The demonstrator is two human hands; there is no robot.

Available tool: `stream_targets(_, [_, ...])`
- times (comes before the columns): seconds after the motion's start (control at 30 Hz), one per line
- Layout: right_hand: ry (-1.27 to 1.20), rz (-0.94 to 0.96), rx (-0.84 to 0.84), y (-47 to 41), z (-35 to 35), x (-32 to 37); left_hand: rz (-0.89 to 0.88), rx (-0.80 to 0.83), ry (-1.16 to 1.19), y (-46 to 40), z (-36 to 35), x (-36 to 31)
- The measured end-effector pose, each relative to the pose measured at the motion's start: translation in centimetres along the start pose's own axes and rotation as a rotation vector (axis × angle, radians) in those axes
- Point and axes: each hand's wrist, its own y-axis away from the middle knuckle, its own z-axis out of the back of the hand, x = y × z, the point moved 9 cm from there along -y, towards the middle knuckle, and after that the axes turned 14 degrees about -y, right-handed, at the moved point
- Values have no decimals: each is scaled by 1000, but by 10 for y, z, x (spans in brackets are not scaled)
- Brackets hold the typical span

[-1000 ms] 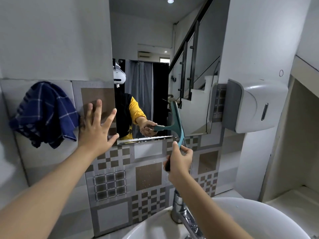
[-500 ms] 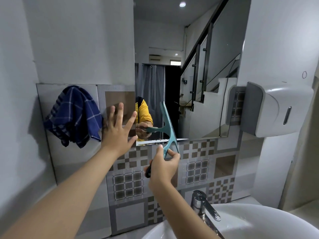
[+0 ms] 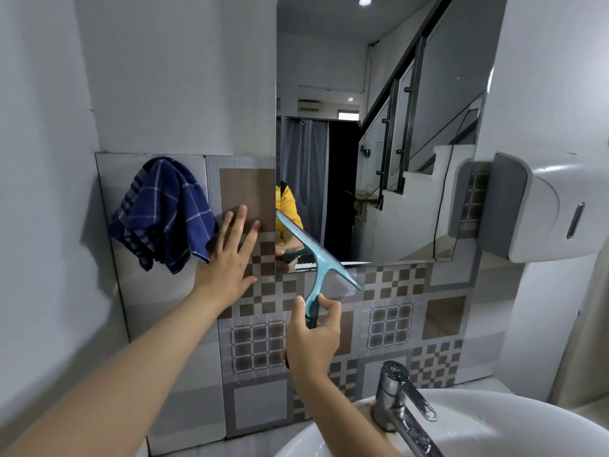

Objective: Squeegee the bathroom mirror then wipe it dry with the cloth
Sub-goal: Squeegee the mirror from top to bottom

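The squeegee (image 3: 318, 255) is down at the bottom left corner of the mirror (image 3: 379, 143), its blade slanting across that corner so the upper end lies against the glass and the lower end hangs past the bottom edge over the patterned tiles (image 3: 389, 324). The right hand (image 3: 313, 338) is wrapped round the handle just below the mirror; the left hand (image 3: 230, 255) lies flat with fingers spread on the tiles just left of the mirror's side edge, holding nothing. By the look of it the squeegee step is at the tail of a stroke, though I cannot tell how much glass is wet. The blue checked cloth (image 3: 164, 212) hangs on the wall further left of the mirror, untouched, so the drying is all to come. For room, the white dispenser (image 3: 540, 206) crowds the mirror's right edge, and the tap (image 3: 398, 400) and basin (image 3: 494, 430) sit below it; the glass above is open.
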Motion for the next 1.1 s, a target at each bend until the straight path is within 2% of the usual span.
stream_targets(0.2, [163,147,89,-2,17,-3,-11,-13,17,2,-2,1])
stream_targets(0.6, [348,229,217,-8,41,3,-9,-24,14,4,-8,4])
stream_targets(0.9, [391,105,280,-12,58,5,-1,22,56,6,1,1])
stream_targets(1.03, [448,36,343,-12,67,17,0,93,230,15,10,-10])
stream_targets(1.1, [473,-9,406,-11,70,27,-27,111,401,23,17,-24])
